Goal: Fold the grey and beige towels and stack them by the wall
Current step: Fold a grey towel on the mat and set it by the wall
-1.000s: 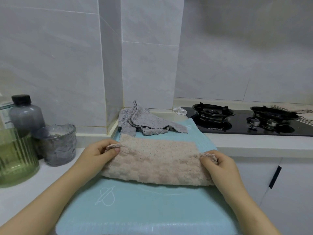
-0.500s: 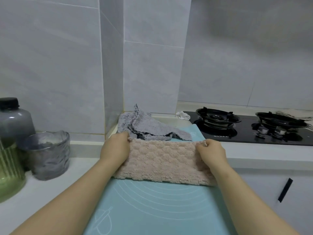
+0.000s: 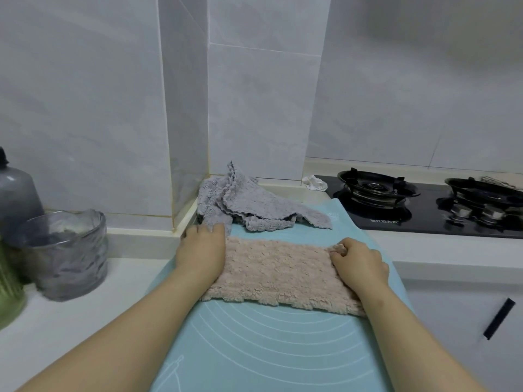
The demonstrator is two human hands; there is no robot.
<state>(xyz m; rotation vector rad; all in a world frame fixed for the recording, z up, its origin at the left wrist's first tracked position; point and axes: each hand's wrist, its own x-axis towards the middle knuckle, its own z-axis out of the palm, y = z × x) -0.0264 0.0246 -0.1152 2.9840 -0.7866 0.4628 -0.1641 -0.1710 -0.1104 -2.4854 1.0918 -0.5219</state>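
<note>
The beige towel (image 3: 277, 274) lies folded in a flat band across the light blue mat (image 3: 271, 343). My left hand (image 3: 202, 250) rests flat on its far left corner, with the fingers stretched toward the wall. My right hand (image 3: 358, 261) has its fingers curled and pinches the far right corner. The grey towel (image 3: 249, 206) lies crumpled just beyond, in the corner by the tiled wall, partly on the mat. My left fingertips almost touch it.
A ribbed glass jar (image 3: 68, 253), a dark bottle (image 3: 17, 193) and a green glass container (image 3: 8, 292) stand on the counter at left. A black gas hob (image 3: 424, 205) sits at right, with a small white scrap (image 3: 314, 182) beside it. A cabinet door with a black handle (image 3: 499, 318) is below.
Both hands carried the beige towel's corners away from me toward the wall and laid them down. The left hand flattened onto its corner. The view has moved closer.
</note>
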